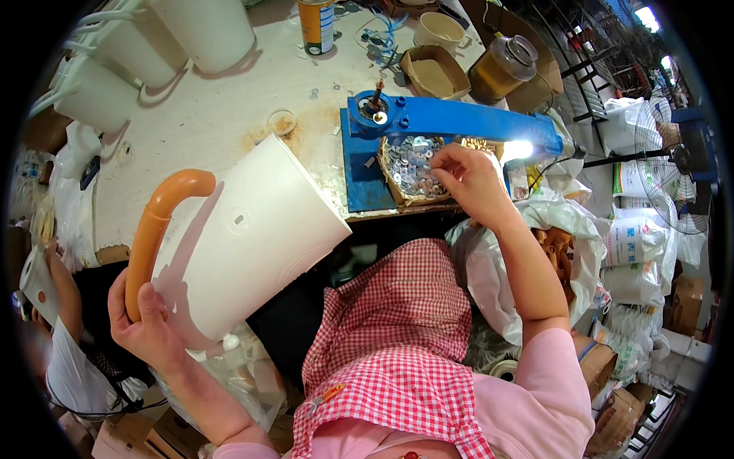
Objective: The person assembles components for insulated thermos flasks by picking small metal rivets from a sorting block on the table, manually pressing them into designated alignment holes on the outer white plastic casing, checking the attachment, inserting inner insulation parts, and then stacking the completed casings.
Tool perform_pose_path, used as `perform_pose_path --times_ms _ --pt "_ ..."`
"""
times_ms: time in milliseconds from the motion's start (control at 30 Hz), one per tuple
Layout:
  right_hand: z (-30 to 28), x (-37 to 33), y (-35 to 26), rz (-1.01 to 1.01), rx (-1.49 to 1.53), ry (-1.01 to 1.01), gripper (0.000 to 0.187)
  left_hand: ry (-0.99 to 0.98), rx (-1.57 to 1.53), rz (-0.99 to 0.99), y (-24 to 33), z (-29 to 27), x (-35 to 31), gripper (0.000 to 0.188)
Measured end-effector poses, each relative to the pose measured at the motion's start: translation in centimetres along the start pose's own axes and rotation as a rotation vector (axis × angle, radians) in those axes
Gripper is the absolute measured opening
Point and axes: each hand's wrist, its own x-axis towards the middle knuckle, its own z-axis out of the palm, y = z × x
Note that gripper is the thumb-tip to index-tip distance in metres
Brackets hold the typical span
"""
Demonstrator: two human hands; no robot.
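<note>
Left hand (151, 330) gripping orange handle (153, 229), white container (252, 237) just right of both, right hand (480, 187) curled over washers (413, 167), grip unclear

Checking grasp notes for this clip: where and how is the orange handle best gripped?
Probably round the long, straighter part of the handle, coming from the person's left. That stretch is slim and bar-like, and its left side is open, while the white container lies to its right and the upper end bends that way. The left hand grips the lower end.
</note>
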Motion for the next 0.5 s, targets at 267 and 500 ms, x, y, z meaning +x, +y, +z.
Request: perform_pose_path --times_ms 267,500 --pt "-1.2 0.9 -3.9 -0.042 0.304 0.084 0.010 -0.021 -0.072 -0.009 0.0 -0.1 0.1 0.036" --pt "1.2 8.2 -6.6 -0.698 0.161 0.549 0.013 -0.036 -0.022 0.026 0.0 0.5 0.0 0.033"
